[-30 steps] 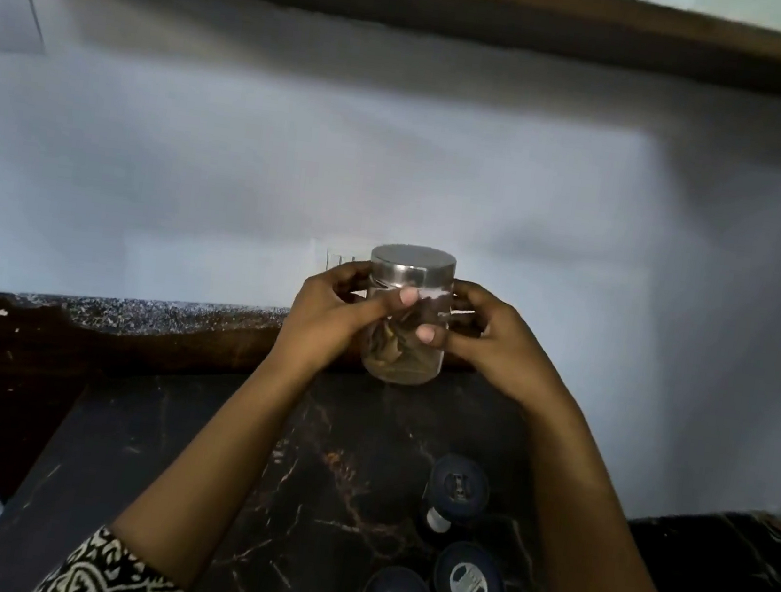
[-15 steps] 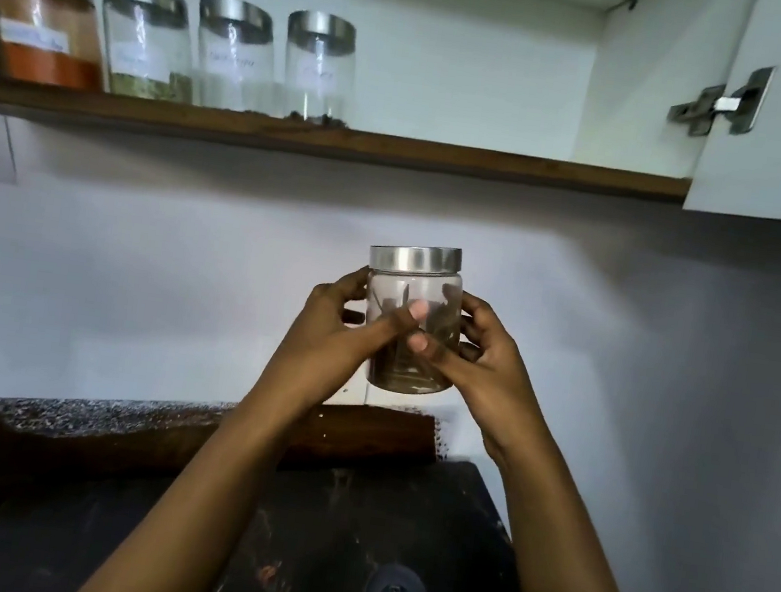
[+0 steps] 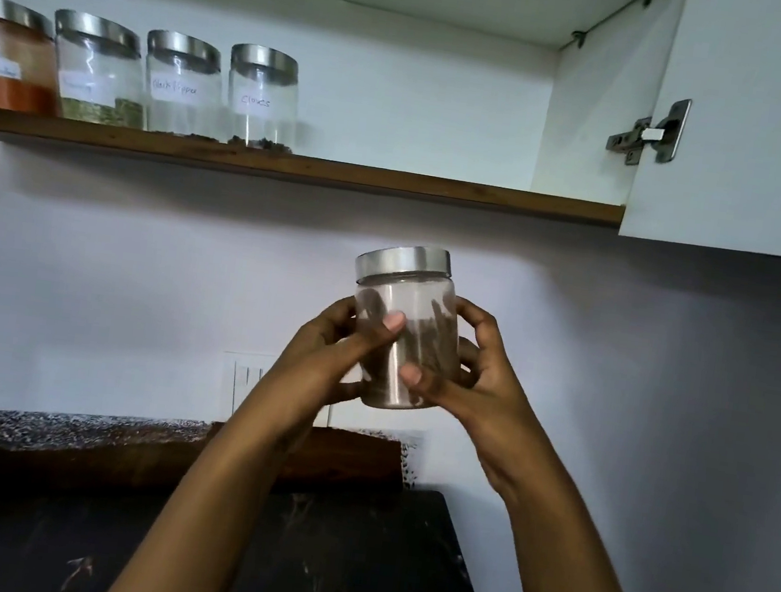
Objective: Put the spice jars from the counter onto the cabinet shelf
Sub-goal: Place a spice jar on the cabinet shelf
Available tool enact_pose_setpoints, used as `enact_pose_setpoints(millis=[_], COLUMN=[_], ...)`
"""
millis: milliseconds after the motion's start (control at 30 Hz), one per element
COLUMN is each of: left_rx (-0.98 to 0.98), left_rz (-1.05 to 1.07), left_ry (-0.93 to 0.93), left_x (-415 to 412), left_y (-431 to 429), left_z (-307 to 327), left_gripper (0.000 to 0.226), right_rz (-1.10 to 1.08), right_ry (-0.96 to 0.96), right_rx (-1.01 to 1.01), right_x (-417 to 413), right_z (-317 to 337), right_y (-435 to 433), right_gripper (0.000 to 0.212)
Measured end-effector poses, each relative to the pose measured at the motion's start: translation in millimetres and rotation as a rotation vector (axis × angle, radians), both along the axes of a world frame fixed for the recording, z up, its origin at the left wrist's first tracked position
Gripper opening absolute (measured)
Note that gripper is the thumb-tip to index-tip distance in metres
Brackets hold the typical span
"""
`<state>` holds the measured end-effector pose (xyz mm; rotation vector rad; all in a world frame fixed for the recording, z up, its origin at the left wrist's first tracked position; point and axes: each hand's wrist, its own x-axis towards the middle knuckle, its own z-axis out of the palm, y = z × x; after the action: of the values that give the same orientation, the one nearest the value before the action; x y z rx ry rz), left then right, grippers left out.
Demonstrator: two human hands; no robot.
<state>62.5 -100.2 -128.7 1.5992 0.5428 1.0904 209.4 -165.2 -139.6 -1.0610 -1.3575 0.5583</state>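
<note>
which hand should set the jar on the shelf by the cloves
Right, probably: the right hand holds the jar low, and the bare shelf beside the cloves jar is on that side.

So the jar (image 3: 403,336) in play is clear glass with a steel lid and brown spice inside. It's tipped a bit left and gripped mid-air between the left hand (image 3: 327,357) and right hand (image 3: 471,379), below the shelf (image 3: 296,167). Four matching ones sit upright in a row on the shelf's left end: orange-red jar (image 3: 7,57), green herb jar (image 3: 98,73), Black Pepper jar (image 3: 181,85), Cloves jar (image 3: 262,98).
</note>
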Motion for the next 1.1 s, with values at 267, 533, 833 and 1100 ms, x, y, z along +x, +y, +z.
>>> enact_pose_setpoints(millis=[267,533,833,1100], left_rx=[-0.009,-0.117,-0.115,-0.123], left_rz=[0.005,-0.072,-0.019,0.066], left_ry=[-0.057,-0.148,-0.154,-0.228], left_x=[12.8,25.9,28.6,34.9], left_y=[-4.4,-12.6,-13.7,-21.2], left_z=[-4.0,-12.7,-19.4,-20.5], left_gripper=[0.040,0.053,0.045,0.052], right_rz=[-0.022,0.057,-0.103,-0.141], right_ry=[-0.040,0.100,-0.025,0.021], right_rx=[0.026,0.001,0.041,0.057], right_x=[8.3,15.7,18.7,22.5], right_z=[-5.1,-11.8,-12.1,-3.2], right_y=[-7.0,-7.5,-17.7,-21.7], right_gripper=[0.081,0.075,0.082,0.081])
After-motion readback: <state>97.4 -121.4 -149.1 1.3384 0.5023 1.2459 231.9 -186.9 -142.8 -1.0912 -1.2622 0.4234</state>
